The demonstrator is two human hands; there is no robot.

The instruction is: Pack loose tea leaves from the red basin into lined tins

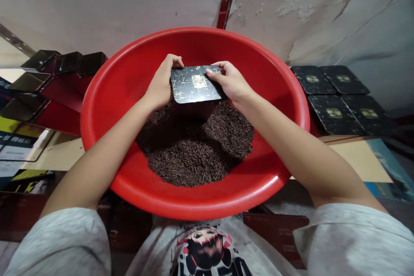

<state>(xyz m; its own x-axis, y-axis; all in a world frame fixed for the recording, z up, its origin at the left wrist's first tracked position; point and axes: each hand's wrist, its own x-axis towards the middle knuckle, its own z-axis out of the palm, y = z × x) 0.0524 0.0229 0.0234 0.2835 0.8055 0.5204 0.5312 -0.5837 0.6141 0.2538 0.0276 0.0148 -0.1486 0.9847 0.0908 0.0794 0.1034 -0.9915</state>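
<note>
Both hands are closed around a dark square tin (197, 84) with a black lid, gold streaks and a gold emblem on top. My left hand (162, 79) grips its left side, the thumb at the far left corner. On the other side my right hand (233, 82) holds it, thumb resting on the lid's far right part. The lid lies over the tin's top; the tin's lower body is in shadow. Beneath it, loose dark brown dried tea leaves (194, 159) lie heaped in a big red plastic basin (194, 202).
Several dark tins without lids (61, 95) lie on their sides left of the basin. To the right stand several lidded tins (334, 112) grouped together. Behind the basin rises a wall (145, 0) with peeling paint. Printed sheets or packaging (19, 151) lie at the left.
</note>
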